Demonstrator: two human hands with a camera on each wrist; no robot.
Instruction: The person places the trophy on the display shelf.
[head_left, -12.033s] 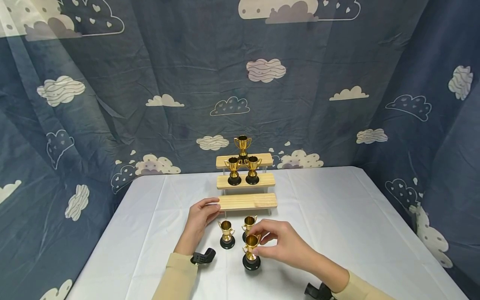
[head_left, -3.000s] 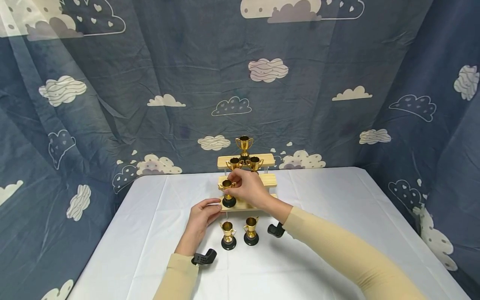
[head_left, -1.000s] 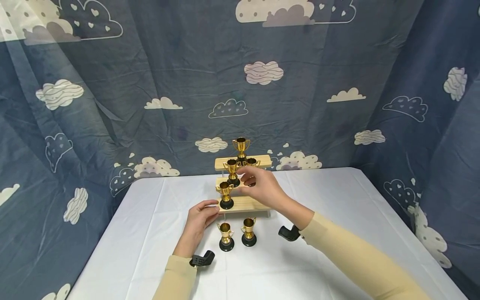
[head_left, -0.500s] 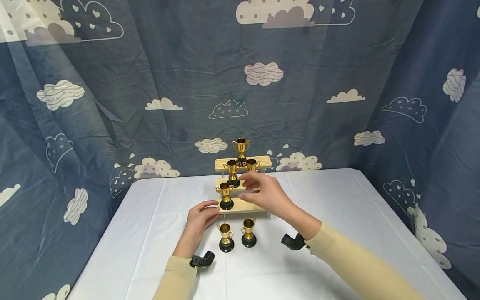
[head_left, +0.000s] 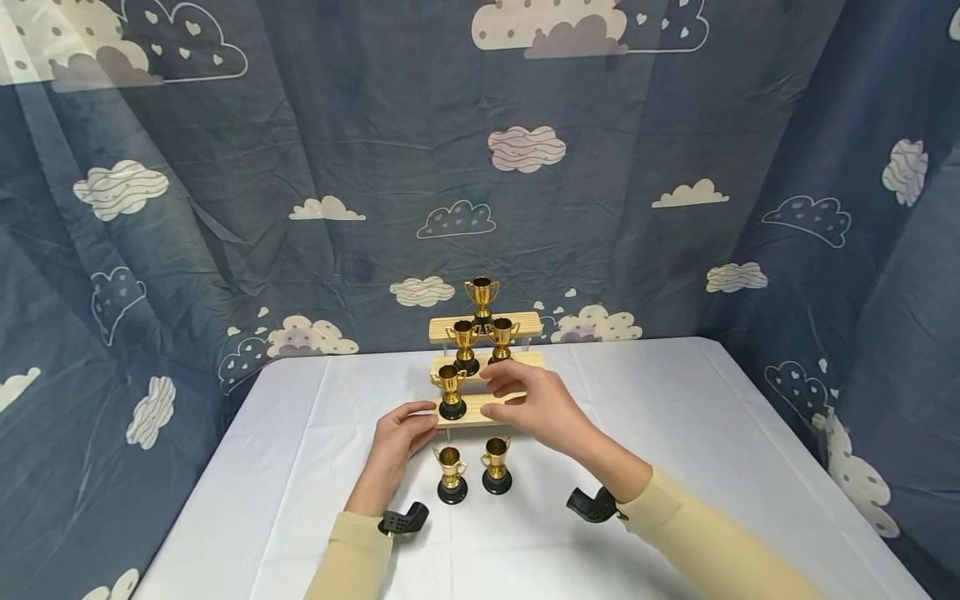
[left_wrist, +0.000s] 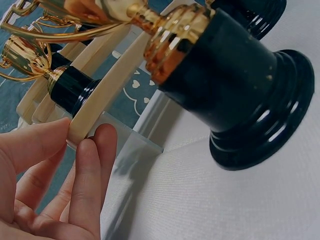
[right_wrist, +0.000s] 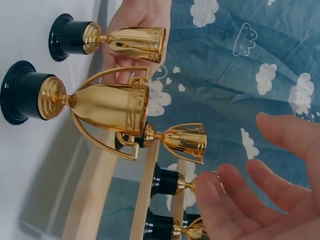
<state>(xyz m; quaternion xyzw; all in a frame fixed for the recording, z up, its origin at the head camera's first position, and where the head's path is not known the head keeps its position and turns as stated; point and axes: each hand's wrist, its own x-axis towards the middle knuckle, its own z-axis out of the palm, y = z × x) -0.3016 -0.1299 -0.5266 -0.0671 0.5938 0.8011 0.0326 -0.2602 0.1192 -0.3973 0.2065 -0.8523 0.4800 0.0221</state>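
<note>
In front of the wooden stepped stand [head_left: 487, 408] on the white bench [head_left: 675, 433], the head view shows the left hand [head_left: 397, 446] with its fingertips pinching the left end of the lowest step. The right hand [head_left: 536, 404] hovers above this step, its fingers relaxed and holding nothing. One gold trophy [head_left: 450, 390] stands on the lowest step, just left of this hand. Two small trophies [head_left: 472, 473] stand on the bench before the stand.

In the left wrist view, the fingers [left_wrist: 87, 180] touch the step's edge [left_wrist: 100, 102].

In the right wrist view, the spread fingers [right_wrist: 250, 200] are empty, near the stand [right_wrist: 95, 195].
</note>
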